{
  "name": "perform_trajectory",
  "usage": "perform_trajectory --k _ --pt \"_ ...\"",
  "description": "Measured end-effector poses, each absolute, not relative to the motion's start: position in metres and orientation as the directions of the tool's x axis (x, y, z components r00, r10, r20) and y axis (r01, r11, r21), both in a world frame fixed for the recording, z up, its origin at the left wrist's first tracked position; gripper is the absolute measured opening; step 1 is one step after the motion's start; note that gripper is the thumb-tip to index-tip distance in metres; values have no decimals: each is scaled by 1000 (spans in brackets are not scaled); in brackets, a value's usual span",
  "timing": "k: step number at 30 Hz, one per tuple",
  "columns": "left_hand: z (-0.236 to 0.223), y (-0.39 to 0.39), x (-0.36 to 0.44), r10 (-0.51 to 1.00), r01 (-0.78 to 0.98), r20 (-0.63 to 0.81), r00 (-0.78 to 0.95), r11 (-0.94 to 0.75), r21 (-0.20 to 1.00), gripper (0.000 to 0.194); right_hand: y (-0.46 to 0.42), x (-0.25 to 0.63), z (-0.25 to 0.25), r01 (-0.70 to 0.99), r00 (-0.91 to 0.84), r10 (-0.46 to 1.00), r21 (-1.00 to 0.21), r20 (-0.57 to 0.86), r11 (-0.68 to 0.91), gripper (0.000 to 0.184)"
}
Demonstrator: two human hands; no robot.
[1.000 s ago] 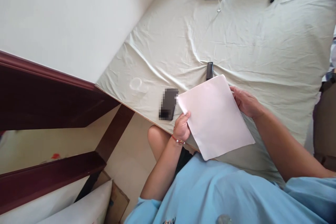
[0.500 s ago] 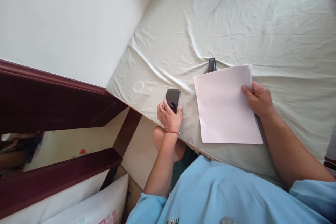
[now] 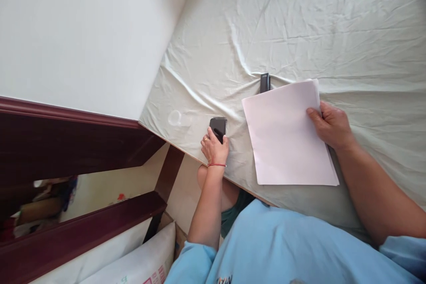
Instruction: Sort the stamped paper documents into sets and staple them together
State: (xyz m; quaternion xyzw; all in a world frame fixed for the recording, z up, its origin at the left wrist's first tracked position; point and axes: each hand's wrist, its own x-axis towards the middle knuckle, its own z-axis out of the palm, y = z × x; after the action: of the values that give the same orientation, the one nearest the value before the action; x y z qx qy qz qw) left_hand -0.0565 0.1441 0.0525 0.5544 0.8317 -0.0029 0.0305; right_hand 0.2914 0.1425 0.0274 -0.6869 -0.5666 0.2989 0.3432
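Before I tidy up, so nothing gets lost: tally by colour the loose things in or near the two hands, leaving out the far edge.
Black: 2 (smartphone, slim device)
White: 1 (paper stack)
Clear: 1 (plastic container)
Total: 4

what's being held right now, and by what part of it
The right hand holds the paper by its right edge, thumb on top. The left hand covers the phone's near end; whether it grips can't be told.
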Motion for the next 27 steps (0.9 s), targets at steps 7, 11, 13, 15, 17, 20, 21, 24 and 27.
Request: perform_trajectory --k 7,11,13,15,17,20,21,24,27 --pt "40 115 -89 931 919 37 -362 350 180 97 143 291 26 574 176 984 -811 -15 -115 26" --pt "25 81 -105 906 949 301 -299 249 193 68 145 292 21 609 181 983 -785 -2 -114 30" --pt "19 67 -106 895 969 378 -236 188 160 52 145 293 19 614 183 983 -782 11 -105 32" --pt "14 58 -104 890 976 403 -212 173 131 46 144 293 17 622 187 982 -777 27 -97 35" --pt "10 54 -100 891 972 389 -235 206 116 47 144 294 17 621 188 982 -779 35 -91 36" --pt "6 58 -93 898 960 339 -281 260 106 51 144 293 17 611 180 983 -788 45 -76 33" --pt "6 62 -89 906 962 324 -274 255 101 52 144 293 17 614 178 983 -786 49 -72 33" --pt "12 73 -75 948 988 285 -146 123 96 50 145 292 16 636 182 982 -768 58 -73 35" --pt "22 80 -58 962 989 271 23 -62 136 50 145 293 16 645 186 981 -760 60 -76 35"
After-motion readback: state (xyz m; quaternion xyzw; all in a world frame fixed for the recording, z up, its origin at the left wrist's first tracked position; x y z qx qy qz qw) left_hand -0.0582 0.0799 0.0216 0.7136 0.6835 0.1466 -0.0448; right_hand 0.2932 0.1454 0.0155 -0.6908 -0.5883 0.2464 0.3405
